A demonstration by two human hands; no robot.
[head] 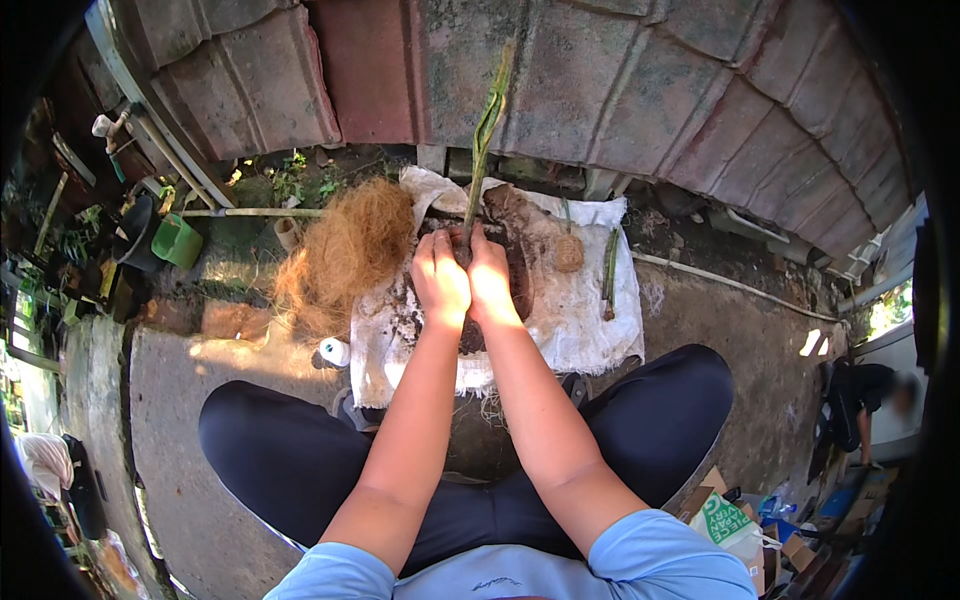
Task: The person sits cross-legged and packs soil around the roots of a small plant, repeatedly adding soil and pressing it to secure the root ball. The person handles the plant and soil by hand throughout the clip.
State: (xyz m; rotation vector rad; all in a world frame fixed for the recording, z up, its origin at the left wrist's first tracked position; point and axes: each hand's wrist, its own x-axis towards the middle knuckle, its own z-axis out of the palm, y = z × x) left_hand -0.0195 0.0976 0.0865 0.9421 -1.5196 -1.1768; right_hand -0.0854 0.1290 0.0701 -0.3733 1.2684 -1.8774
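My left hand (pixel 440 279) and my right hand (pixel 490 276) are cupped together around the base of a tall, narrow snake plant leaf (pixel 481 142). The leaf stands upright between them. What is packed inside my palms is mostly hidden, though dark material shows near the stem. Below my hands, dark soil (pixel 517 251) lies on a white woven sack (pixel 585 322). On the sack's right side are a small ball wrapped in brown fibre (pixel 569 255) with a thin stem, and a separate green leaf piece (pixel 610 274).
Loose coconut fibre (pixel 364 244) is heaped left of the sack, near a white thread spool (pixel 334 352). Low roof tiles (pixel 570 82) overhang the far side. A green pot (pixel 177 241) stands at left; a thin pipe (pixel 735 281) runs right. Another person (pixel 862 405) bends over at far right.
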